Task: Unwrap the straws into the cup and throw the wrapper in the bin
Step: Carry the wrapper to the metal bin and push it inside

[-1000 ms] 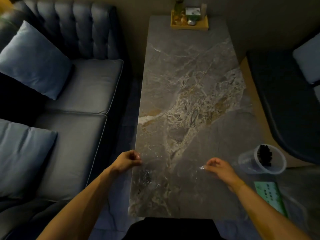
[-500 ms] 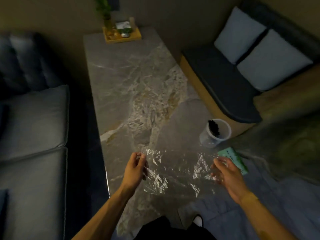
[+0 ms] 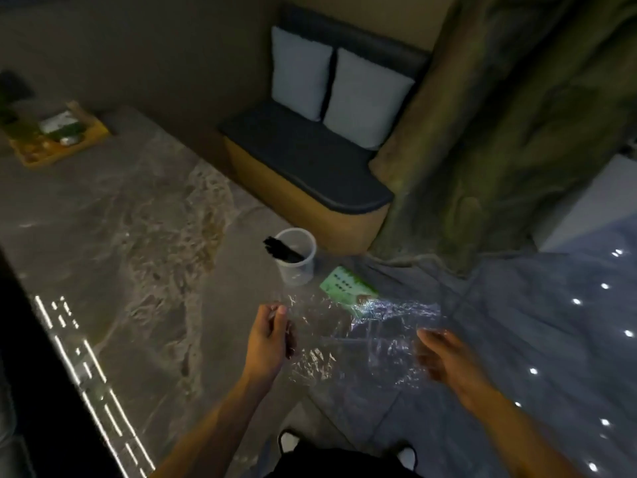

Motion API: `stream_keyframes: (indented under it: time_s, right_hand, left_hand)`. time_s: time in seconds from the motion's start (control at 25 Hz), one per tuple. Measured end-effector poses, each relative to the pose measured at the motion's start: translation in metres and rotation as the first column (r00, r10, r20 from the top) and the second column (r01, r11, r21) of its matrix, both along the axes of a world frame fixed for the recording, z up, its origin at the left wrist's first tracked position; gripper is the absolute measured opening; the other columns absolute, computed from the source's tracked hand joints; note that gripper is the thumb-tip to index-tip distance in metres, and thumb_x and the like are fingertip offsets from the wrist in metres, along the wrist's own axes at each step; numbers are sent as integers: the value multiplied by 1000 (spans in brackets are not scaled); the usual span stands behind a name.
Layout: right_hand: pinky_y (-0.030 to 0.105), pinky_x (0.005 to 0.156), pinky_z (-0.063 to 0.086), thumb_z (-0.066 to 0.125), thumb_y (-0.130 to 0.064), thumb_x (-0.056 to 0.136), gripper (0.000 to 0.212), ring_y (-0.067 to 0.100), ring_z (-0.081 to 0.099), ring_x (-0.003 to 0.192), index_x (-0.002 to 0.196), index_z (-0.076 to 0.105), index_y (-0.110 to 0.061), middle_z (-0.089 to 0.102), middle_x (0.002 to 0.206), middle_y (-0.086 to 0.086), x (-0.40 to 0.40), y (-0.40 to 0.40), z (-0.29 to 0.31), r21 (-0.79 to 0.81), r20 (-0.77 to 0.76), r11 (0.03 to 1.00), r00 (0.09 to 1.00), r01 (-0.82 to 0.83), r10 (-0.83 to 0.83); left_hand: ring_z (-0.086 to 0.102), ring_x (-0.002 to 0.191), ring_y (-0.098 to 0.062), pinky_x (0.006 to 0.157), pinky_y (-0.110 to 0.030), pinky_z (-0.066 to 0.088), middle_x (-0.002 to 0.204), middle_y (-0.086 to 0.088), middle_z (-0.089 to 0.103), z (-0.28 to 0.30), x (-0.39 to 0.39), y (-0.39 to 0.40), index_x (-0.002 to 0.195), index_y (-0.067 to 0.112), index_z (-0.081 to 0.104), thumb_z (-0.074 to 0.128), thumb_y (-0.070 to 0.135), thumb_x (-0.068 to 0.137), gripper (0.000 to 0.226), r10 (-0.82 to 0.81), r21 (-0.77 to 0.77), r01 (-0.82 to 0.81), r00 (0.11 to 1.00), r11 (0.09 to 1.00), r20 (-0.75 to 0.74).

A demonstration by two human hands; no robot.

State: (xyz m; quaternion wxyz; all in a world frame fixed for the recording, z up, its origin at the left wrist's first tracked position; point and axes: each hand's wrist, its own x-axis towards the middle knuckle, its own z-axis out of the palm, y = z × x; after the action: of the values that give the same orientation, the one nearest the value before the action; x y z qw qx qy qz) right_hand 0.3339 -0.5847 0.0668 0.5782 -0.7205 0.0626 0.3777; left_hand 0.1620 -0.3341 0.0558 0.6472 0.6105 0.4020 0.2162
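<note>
A clear plastic cup stands near the right edge of the marble table, with a bundle of black straws leaning inside it. A crinkled transparent wrapper is stretched in the air between my hands, past the table's right edge. My left hand pinches its left edge between thumb and fingers. My right hand grips the right side, partly blurred. No bin is in view.
A green printed card lies on the floor beside the cup's side of the table. A wooden tray with small items sits at the table's far end. A dark bench with two pale cushions stands beyond. A rock-like pillar rises on the right.
My view has swung to the right, away from the sofa. Both hands have lifted the wrapper off the table and carried it rightward over the floor.
</note>
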Motion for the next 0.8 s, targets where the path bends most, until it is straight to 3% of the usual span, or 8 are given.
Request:
stream_keyframes:
  time_s: [0.08, 0.28, 0.4, 0.56, 0.64, 0.72, 0.8]
  right_hand:
    - [27, 54, 45, 66, -28, 88, 15, 16, 58, 57, 91, 63, -13, 67, 71, 6, 10, -40, -2, -17, 75, 997, 995, 71, -70]
    - [22, 43, 39, 65, -33, 87, 26, 7, 47, 42, 68, 59, -17, 55, 51, -3, 44, -143, -5, 1, 260, 973, 940, 231, -223]
    - [22, 42, 37, 64, -33, 88, 35, 11, 44, 43, 59, 56, -17, 52, 48, -1, 66, -202, -9, 1, 324, 950, 899, 311, -295]
    - [22, 41, 36, 63, -37, 89, 31, 11, 43, 45, 66, 60, -16, 53, 53, 3, 79, -266, -13, 19, 375, 933, 863, 360, -340]
    - [19, 40, 35, 64, -37, 89, 30, 10, 42, 44, 67, 61, -16, 54, 55, 2, 85, -292, -13, 39, 363, 919, 851, 393, -380]
    - [18, 40, 38, 63, -33, 90, 22, 8, 46, 44, 72, 63, -20, 58, 56, -1, 89, -309, -12, 50, 331, 893, 836, 448, -438]
    - [18, 41, 40, 61, -29, 91, 17, 7, 51, 45, 76, 65, -23, 62, 58, -1, 93, -323, -11, 54, 316, 856, 804, 515, -503]
  left_hand:
    - [43, 38, -15, 36, -26, 37, 51, 0, 50, 3, 29, -29, 89, 10, 49, 44, 21, 103, 18, -90, 63, 90, 996, 994, -12]
    - [44, 33, -9, 34, -25, 36, 45, 2, 52, 1, 101, -105, 87, 30, 50, 46, 34, 101, 14, -221, 262, 255, 964, 931, -150]
    - [49, 40, -8, 41, -27, 36, 52, 3, 54, 0, 144, -151, 85, 31, 49, 47, 40, 98, 15, -252, 405, 325, 942, 855, -223]
    - [52, 51, -9, 49, -30, 33, 59, 10, 55, 3, 193, -199, 83, 27, 46, 50, 38, 97, 18, -307, 541, 411, 911, 734, -276]
    - [55, 52, -2, 47, -25, 39, 61, 9, 58, 8, 215, -220, 84, 26, 50, 51, 40, 96, 18, -354, 506, 436, 900, 744, -255]
    - [53, 46, -1, 43, -17, 41, 60, 4, 59, 12, 232, -235, 84, 25, 55, 55, 37, 96, 17, -427, 363, 472, 882, 804, -201]
    - [50, 40, -1, 38, -16, 41, 55, 2, 59, 16, 248, -248, 85, 22, 58, 59, 31, 95, 14, -523, 221, 550, 835, 805, -173]
